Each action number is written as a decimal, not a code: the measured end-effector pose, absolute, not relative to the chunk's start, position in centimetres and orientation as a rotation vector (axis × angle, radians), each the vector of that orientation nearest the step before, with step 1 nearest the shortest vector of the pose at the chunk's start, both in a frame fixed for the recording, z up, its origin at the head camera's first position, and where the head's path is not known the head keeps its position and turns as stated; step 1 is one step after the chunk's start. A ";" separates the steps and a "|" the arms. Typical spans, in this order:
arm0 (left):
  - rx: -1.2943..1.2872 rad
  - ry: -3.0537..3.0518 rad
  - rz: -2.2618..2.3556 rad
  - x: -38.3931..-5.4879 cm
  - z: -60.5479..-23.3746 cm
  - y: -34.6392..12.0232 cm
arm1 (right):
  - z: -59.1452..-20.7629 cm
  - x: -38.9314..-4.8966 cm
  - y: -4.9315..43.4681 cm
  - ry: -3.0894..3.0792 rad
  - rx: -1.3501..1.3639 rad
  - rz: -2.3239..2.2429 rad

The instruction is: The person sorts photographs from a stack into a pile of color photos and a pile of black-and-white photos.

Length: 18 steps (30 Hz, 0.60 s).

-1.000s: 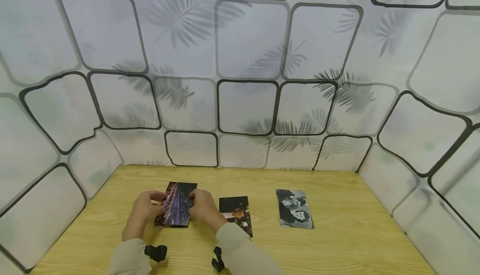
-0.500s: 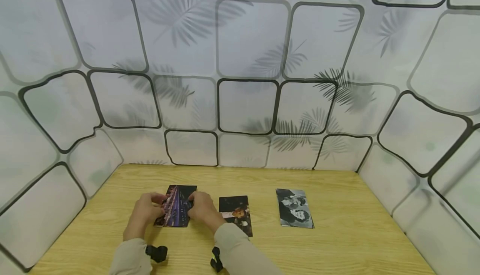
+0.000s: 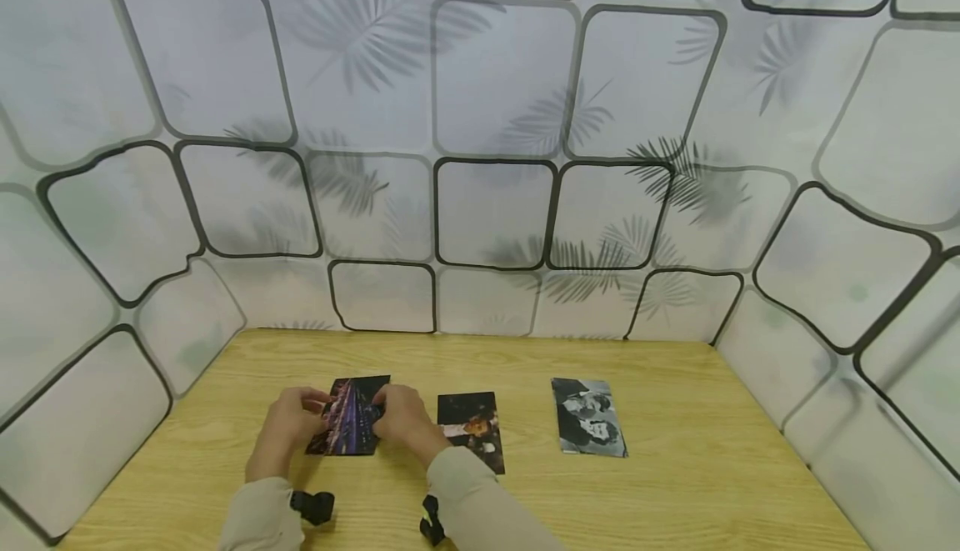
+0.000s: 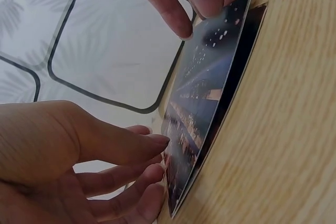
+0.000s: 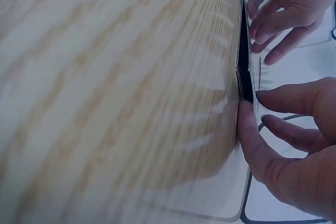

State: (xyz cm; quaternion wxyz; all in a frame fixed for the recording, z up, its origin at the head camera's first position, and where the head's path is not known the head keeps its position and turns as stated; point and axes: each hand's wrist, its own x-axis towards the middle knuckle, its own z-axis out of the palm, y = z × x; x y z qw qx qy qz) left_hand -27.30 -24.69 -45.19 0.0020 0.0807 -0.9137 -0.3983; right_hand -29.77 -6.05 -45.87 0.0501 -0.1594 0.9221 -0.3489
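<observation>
A glossy photo print [image 3: 351,419] of a night city scene with purple lights lies at the left of the table, on top of at least one dark photo [image 4: 251,45]. In the left wrist view a narrow gap parts the two, the upper one slightly raised. My left hand [image 3: 288,428] holds the upper print's left edge, thumb on the face. My right hand [image 3: 405,422] pinches the right edge; the right wrist view shows the right thumb [image 5: 251,140] against the stack's edge and fingertips at the other side.
Right of the hands lies a dark photo [image 3: 476,428] of a person in white, partly behind the right wrist. A black-and-white photo stack [image 3: 589,419] lies farther right. The wooden table [image 3: 675,484] meets patterned walls [image 3: 495,209] at the back and sides.
The upper city photo has come down and slightly left, its far edge now nearer me. Both hands keep their hold and shift only a little. The other photos stay put.
</observation>
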 end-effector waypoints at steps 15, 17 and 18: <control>0.133 -2.874 -1.230 -27.2 -43.9 -23.7 | -44.7 -29.9 -4.0 2.730 -0.544 -1.004; 0.102 -2.873 -1.229 -27.2 -43.6 -23.3 | -44.4 -29.9 -3.6 2.712 -0.539 -1.021; 0.087 -2.875 -1.236 -27.2 -43.4 -23.1 | -44.2 -29.8 -3.3 2.703 -0.535 -1.034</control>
